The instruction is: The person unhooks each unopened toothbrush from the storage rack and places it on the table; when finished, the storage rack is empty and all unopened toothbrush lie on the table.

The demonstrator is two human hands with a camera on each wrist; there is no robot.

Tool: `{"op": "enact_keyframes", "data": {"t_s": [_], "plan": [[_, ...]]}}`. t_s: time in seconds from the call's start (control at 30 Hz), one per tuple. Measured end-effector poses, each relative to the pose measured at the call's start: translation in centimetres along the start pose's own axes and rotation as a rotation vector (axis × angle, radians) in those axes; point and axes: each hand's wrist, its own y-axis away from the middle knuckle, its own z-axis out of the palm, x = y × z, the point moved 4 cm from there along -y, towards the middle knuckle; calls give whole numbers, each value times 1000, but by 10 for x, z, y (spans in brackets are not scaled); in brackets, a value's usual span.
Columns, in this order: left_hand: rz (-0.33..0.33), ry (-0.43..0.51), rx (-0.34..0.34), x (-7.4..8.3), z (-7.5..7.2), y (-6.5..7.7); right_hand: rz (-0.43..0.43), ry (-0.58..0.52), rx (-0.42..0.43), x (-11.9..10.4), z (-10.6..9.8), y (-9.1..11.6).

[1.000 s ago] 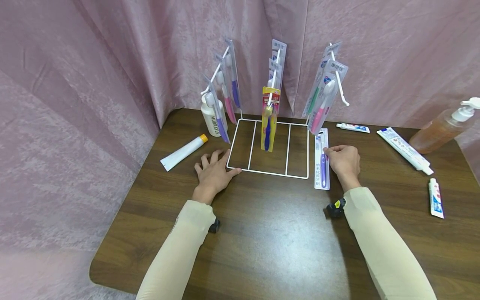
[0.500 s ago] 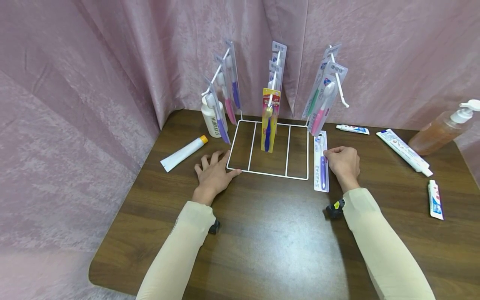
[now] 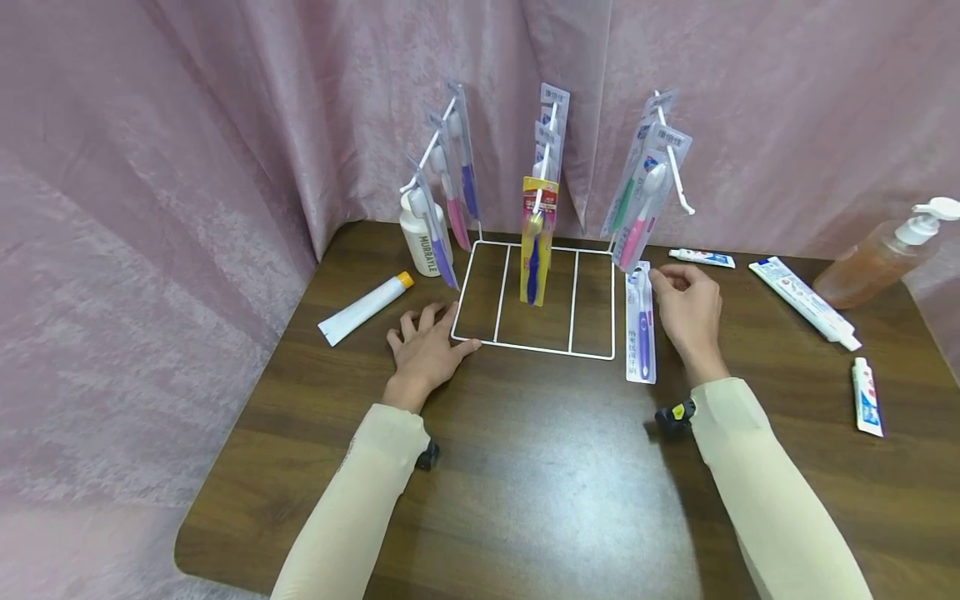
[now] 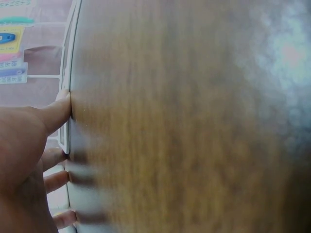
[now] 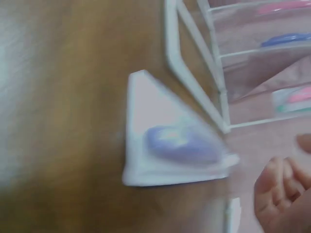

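Note:
In the head view a packaged purple toothbrush (image 3: pixel 641 325) lies flat on the table, just right of a white wire rack (image 3: pixel 540 348). My right hand (image 3: pixel 688 312) hovers by the upper right edge of that pack, fingers loosely bent. The right wrist view shows a gap between this hand (image 5: pixel 284 194) and the pack (image 5: pixel 170 150), with thumb and fingers apart. My left hand (image 3: pixel 427 354) rests on the table with spread fingers, its thumb at the rack's front left corner. In the left wrist view the thumb of the left hand (image 4: pixel 29 145) touches the rack's wire (image 4: pixel 72 63).
Packaged toothbrushes hang from the rack's three prongs, a yellow pack (image 3: pixel 534 242) foremost in the middle. A white bottle (image 3: pixel 423 237) and an orange-capped tube (image 3: pixel 365 308) are at left. Toothpaste tubes (image 3: pixel 806 302) and a pump bottle (image 3: pixel 873 262) are at right. A pink curtain (image 3: pixel 300 108) hangs behind.
My right hand has let go of the packaged toothbrush's right edge and lifted slightly up and away, its fingers loosening. My left hand stays at the rack's corner.

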Motion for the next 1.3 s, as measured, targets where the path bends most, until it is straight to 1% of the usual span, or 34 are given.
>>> {"op": "enact_keyframes", "data": {"t_s": [0.1, 0.2, 0.3, 0.4, 0.47, 0.57, 0.7, 0.87, 1.0, 1.3], "plan": [[-3, -3, 0, -1, 0, -1, -124, -193, 13, -22, 0, -2], [0, -4, -1, -1, 0, -1, -205, -328, 0, -41, -2, -1], [5, 0, -1, 0, 0, -1, -258, -426, -7, -56, -3, 2], [7, 4, 1, 0, 0, 0, -305, -518, -8, -64, -2, 4], [7, 5, 3, 1, -1, 0, -332, -560, 1, -69, -2, 5], [6, 3, 7, 1, -1, 0, -372, -573, 26, -76, -2, 5], [10, 0, 14, -1, 0, -1, -408, -531, 84, -86, -3, 4], [15, 1, 20, -2, 1, -2, -411, -486, 143, -97, -6, 3], [14, 0, 18, -2, 2, -2, -412, -489, 154, -100, -7, 3], [13, 3, 15, -2, 2, -3, -399, -538, 177, -103, -13, 4]]}}
